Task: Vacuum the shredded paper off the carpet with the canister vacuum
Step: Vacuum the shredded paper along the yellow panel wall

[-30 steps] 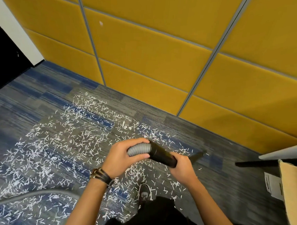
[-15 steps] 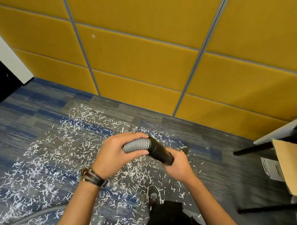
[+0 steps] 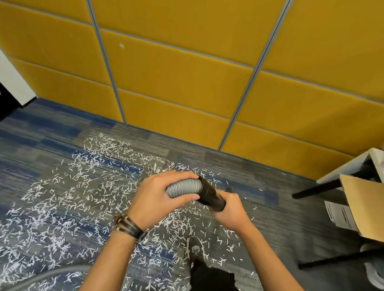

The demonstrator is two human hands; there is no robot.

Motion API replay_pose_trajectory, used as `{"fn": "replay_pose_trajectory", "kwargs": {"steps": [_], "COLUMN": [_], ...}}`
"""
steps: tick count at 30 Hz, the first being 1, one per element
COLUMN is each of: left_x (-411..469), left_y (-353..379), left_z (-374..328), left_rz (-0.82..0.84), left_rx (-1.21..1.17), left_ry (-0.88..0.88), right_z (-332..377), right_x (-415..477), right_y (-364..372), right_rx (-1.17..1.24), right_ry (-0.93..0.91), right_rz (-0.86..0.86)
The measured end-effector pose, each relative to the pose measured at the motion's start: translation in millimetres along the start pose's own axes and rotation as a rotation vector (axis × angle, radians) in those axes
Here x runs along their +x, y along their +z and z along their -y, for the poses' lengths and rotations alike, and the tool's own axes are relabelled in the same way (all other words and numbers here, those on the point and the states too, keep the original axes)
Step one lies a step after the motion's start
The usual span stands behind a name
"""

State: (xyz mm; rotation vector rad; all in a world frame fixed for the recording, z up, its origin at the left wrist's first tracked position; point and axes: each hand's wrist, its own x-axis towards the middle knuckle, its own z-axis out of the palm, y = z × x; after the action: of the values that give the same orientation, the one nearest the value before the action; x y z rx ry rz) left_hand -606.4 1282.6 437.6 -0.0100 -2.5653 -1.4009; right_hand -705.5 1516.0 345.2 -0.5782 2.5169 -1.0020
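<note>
White shredded paper (image 3: 80,198) is strewn over the blue-grey carpet (image 3: 247,164), thickest at the left and front. My left hand (image 3: 156,198) grips the ribbed grey vacuum hose (image 3: 185,187) near its end. My right hand (image 3: 232,210) holds the black tube (image 3: 211,195) joined to that hose, and the tube's far tip (image 3: 228,189) pokes out just beyond the hand. More grey hose (image 3: 51,276) trails along the floor at the lower left. The canister itself is out of view.
A yellow panelled wall (image 3: 178,79) closes off the far side. At the right stand a cardboard box (image 3: 367,208), a white table edge (image 3: 347,166) and black legs (image 3: 315,190). My shoe (image 3: 195,249) rests on the carpet among the shreds.
The view has swung up and to the right, bringing more wall, the box and the table in. Both hands keep their hold on hose and tube, now slightly higher in view.
</note>
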Motion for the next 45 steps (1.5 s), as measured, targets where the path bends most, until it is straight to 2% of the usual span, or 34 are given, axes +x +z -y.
{"fn": "replay_pose_trajectory", "kwargs": {"steps": [12,17,25,32,38,45], "left_x": [3,8,14,37,54,42], "left_y": [9,13,21,76,113,80], "left_z": [-22,-16,-8,16,34,19], "left_rz": [0.021,0.049,-0.058,0.126,0.226,0.119], "left_rx": [0.001,-0.058,-0.095,-0.01,-0.099,-0.043], "left_ry": [0.082,0.041,0.018,-0.074,-0.151,-0.105], "right_z": [-11,-19,-24,-72,-102,-90], "right_x": [-29,-33,-20,12,17,18], "right_y": [-12,1,-13,-38,-41,-22], "right_rx": [0.019,0.056,-0.064,-0.107,-0.089,-0.066], "right_ry": [0.004,0.031,0.017,0.088,0.129,0.093], "right_rz": [-0.159,-0.12,-0.162,-0.122,-0.079,-0.099]}}
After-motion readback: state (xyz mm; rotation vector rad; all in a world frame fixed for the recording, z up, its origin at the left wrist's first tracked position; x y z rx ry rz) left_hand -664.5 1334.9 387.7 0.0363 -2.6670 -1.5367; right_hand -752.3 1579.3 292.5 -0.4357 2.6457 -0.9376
